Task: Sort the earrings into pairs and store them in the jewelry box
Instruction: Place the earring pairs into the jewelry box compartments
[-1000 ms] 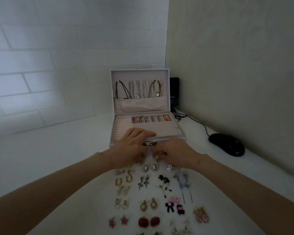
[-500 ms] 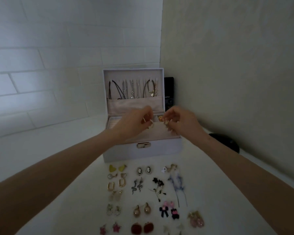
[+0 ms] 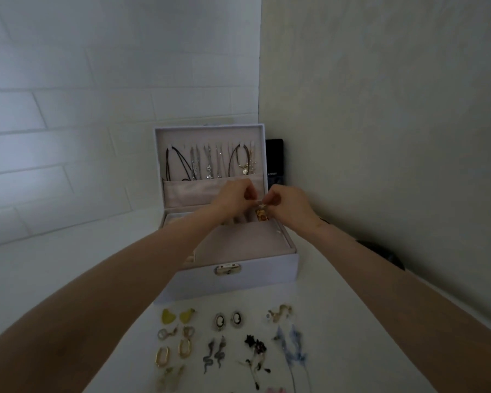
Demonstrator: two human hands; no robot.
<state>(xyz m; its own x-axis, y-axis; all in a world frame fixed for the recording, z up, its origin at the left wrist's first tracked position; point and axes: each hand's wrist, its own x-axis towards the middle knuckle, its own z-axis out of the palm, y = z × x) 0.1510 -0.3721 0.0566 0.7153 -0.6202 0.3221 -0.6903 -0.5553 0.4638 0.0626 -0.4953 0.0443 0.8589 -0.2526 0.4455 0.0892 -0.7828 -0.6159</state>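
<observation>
Over the box [image 3: 199,282], hands [image 3: 233,198] [image 3: 289,207] pinch earring [image 3: 261,205] (fingers [image 3: 249,190] curled).

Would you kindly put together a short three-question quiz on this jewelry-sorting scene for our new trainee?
1. True or false: the jewelry box has its lid shut.
2. Multiple choice: the left hand and right hand meet A) over the box's back compartments, B) on its latch, C) among the loose pairs in front.
3. Fill in: the yellow heart earrings lie to the ___ of the cameo earrings.

Key: 1 false, the lid stands open; 2 A, both pinching a small earring; 3 left.
</observation>
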